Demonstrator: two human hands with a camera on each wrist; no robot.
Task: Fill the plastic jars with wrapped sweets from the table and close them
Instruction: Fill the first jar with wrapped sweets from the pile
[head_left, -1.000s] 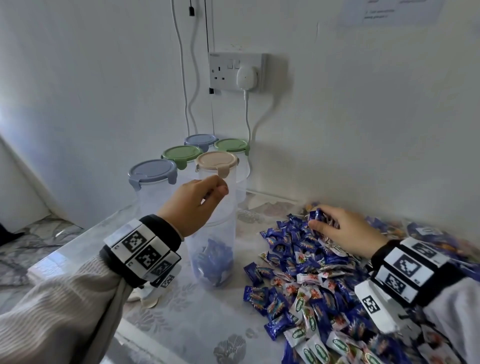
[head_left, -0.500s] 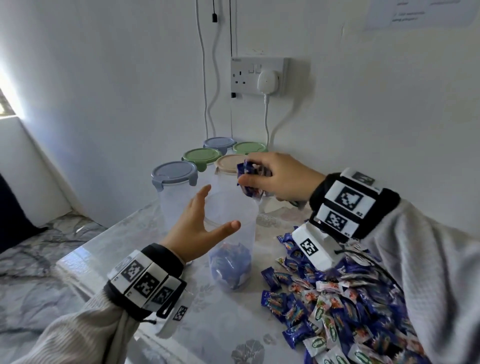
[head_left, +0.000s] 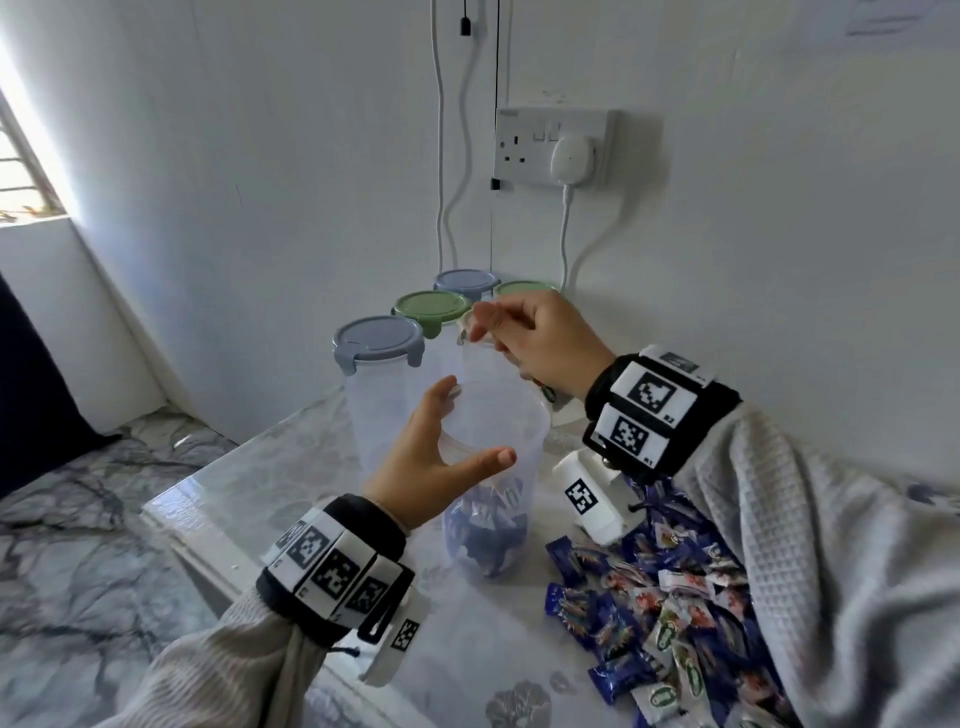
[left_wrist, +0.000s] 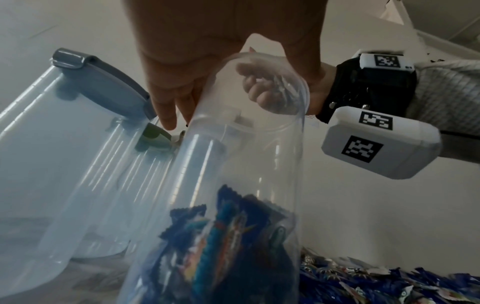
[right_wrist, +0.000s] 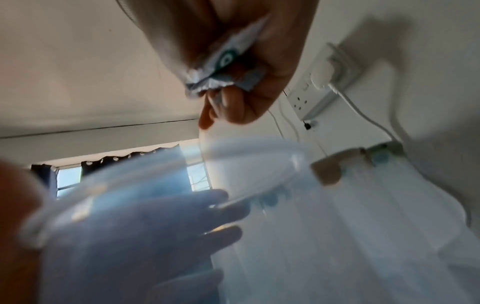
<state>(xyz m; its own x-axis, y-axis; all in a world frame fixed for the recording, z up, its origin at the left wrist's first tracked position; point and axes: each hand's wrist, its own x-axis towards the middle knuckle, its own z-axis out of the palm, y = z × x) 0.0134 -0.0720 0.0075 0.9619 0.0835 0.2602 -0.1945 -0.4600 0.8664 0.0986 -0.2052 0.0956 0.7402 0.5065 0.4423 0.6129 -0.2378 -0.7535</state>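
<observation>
A clear open jar stands on the table with blue wrapped sweets in its bottom. My left hand grips its side, thumb in front and fingers behind. My right hand hovers over the jar's mouth with curled fingers. In the right wrist view this hand still pinches a white wrapped sweet. In the left wrist view the right hand shows through the jar near its rim. A pile of sweets lies to the right of the jar.
Several closed jars stand behind the open one: grey-blue lid, green lid, blue lid; a beige lid is mostly hidden by my right hand. A wall socket with a plugged cable is above. The table edge runs at the left.
My right hand lifted a handful of sweets from the pile to above the jar's mouth. The blue sweets have left its fingers. My left hand shifted from the rim to the jar's side.
</observation>
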